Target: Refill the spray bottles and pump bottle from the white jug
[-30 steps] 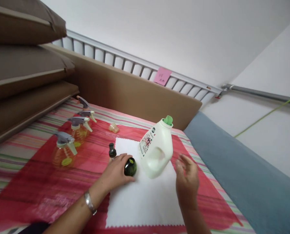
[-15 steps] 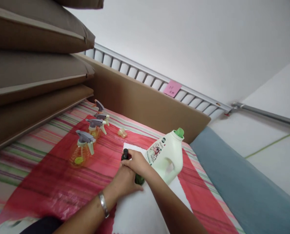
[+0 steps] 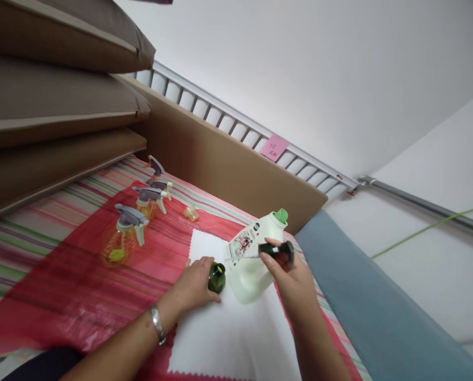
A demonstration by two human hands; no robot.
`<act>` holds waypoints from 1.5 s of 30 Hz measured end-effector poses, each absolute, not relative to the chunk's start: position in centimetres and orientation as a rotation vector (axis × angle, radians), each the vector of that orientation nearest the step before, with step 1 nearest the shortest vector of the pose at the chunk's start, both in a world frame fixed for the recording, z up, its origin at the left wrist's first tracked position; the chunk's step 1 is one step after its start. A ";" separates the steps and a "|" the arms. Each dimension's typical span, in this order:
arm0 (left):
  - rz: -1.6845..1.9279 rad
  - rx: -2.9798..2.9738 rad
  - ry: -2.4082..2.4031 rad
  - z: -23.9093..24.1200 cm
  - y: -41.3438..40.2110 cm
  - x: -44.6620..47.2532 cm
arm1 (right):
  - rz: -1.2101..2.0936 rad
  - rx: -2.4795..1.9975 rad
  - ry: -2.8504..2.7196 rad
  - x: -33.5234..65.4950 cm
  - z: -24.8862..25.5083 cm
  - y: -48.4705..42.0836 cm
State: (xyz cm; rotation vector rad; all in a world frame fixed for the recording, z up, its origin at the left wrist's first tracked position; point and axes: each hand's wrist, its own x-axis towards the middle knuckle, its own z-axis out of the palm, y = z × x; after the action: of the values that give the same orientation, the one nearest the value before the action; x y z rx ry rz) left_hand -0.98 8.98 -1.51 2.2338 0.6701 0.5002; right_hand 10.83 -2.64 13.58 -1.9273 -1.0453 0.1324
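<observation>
My left hand (image 3: 196, 280) is closed round a small dark green bottle (image 3: 217, 280), whose mouth is uncovered. The bottle stands on a white cloth (image 3: 236, 338) with a zigzag edge. Off to its right, my right hand (image 3: 294, 275) grips a black pump head (image 3: 278, 251) held sideways in the air. A pale thin tube sticks out from the pump toward the left. Behind the two hands is a large pale green jug (image 3: 252, 275) with a printed label and a green piece in its neck. The right hand and pump cover part of the jug.
Several spray bottles (image 3: 119, 243) with grey trigger heads stand at the left on a red sheet (image 3: 149, 275). A small clear yellowish cap (image 3: 191, 212) lies beyond the cloth. Stacked brown cushions (image 3: 61, 87) rise at the upper left; a brown board (image 3: 220, 164) runs along the back.
My right hand has lifted the pump head off the green bottle and carried it right, baring the bottle's mouth. The left hand still holds the bottle. The camera view has shifted slightly.
</observation>
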 end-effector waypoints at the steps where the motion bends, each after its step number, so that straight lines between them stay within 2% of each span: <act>1: 0.502 2.240 0.665 -1.6 9.1 -1.0 | 0.143 -1.924 -1.035 10.9 13.1 -3.3; 10: 0.522 2.284 0.666 -2.4 8.9 -1.2 | 0.118 -1.910 -1.183 10.2 10.1 -2.1; 20: 0.447 2.231 0.544 -2.3 9.7 -1.4 | 0.271 -1.973 -1.228 10.5 3.6 0.7; 31: 0.414 2.222 0.594 -2.1 9.6 -1.4 | 0.484 -1.843 -1.280 11.5 3.0 -0.6; 36: 0.393 2.219 0.598 -1.6 9.5 -1.5 | 0.379 -1.948 -1.226 11.8 2.4 -0.4; 45: 0.350 2.231 0.620 -1.3 9.6 -1.6 | 0.376 -1.951 -1.228 11.9 2.4 -0.2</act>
State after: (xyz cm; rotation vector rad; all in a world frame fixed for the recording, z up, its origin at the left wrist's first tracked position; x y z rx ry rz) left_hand -1.59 9.59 -1.28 2.2312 0.6201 0.3501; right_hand 11.89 -0.21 2.38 -1.9507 -1.2276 0.3765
